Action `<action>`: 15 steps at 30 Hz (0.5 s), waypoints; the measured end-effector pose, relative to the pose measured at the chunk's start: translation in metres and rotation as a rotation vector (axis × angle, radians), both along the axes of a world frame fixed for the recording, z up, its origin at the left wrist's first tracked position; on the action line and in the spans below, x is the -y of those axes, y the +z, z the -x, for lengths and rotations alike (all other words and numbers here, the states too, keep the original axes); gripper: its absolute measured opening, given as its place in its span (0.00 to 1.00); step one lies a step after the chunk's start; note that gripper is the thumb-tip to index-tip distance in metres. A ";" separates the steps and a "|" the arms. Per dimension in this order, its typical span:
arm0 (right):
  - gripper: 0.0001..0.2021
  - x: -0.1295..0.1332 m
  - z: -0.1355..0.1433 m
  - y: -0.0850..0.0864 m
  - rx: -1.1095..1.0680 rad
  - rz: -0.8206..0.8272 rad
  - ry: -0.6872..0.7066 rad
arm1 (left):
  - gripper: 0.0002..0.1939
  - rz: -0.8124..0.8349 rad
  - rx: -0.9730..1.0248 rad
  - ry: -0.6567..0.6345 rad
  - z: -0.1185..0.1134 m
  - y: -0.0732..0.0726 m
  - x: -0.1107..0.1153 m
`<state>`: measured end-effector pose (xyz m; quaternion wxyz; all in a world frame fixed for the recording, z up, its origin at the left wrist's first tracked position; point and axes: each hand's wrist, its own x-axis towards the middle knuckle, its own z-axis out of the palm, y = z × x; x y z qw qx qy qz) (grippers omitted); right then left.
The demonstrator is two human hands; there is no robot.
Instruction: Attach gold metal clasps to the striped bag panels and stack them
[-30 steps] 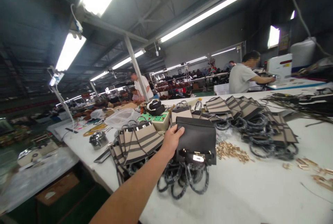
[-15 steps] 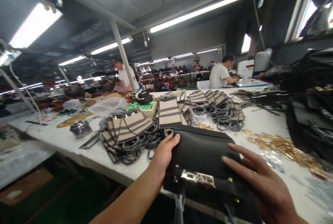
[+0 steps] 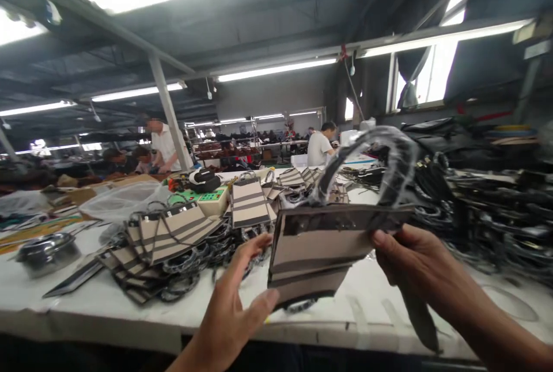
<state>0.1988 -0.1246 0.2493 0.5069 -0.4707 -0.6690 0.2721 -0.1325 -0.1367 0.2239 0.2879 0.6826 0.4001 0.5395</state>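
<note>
In the head view, my right hand (image 3: 415, 257) pinches the right upper edge of a striped handbag panel (image 3: 317, 248), beige with dark bands. A looped black handle (image 3: 400, 164) wrapped in clear plastic rises from the panel's top. Below my right hand hangs a dark strap-like piece (image 3: 417, 317); where it attaches is hidden. My left hand (image 3: 235, 300) is open at the panel's left edge, thumb and fingers apart, the thumb near the lower left corner. Whether it touches the panel I cannot tell.
Stacked striped panels (image 3: 173, 234) with wrapped handles lie on the white table (image 3: 142, 317). A shiny metal pot (image 3: 47, 251) stands left, a green-and-cream machine (image 3: 213, 200) behind. Many black wrapped handles (image 3: 484, 222) pile up right. Co-workers are in the background.
The panel has turned from its black outer side with gold hardware to its striped side, handle now upward. My left hand has let go and opened. The view has swung right.
</note>
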 end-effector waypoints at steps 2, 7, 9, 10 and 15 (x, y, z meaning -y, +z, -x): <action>0.33 0.008 -0.006 0.009 -0.042 0.170 0.117 | 0.35 0.105 0.004 -0.254 -0.009 0.013 0.013; 0.28 0.025 -0.025 0.019 0.004 0.444 0.443 | 0.25 0.306 0.178 -0.525 -0.039 0.033 0.023; 0.27 0.029 -0.034 0.019 0.040 0.522 0.523 | 0.21 0.381 0.348 -0.536 -0.051 0.029 0.020; 0.27 0.031 -0.038 0.017 0.034 0.559 0.545 | 0.20 0.448 0.434 -0.552 -0.057 0.025 0.018; 0.32 0.039 -0.037 -0.013 -0.285 0.651 0.529 | 0.19 0.739 0.623 -0.593 -0.072 -0.002 0.006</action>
